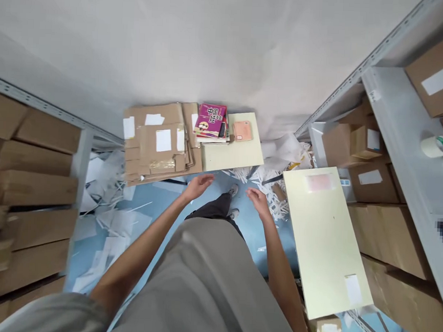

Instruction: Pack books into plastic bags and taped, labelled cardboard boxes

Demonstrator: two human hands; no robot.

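Hands (199,186) (258,202) hang loosely spread near flattened cartons (145,154) — shelved boxes (40,189) hide their contents.

The top book (210,119) was purple, the flattened cardboard (148,139) brown, the far tabletop (227,158) pale yellow, the floor (253,232) blue.

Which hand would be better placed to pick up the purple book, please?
Probably the left hand: it is empty, near the front edge of the table, and closer to the purple book. The right hand, also empty, is farther away.
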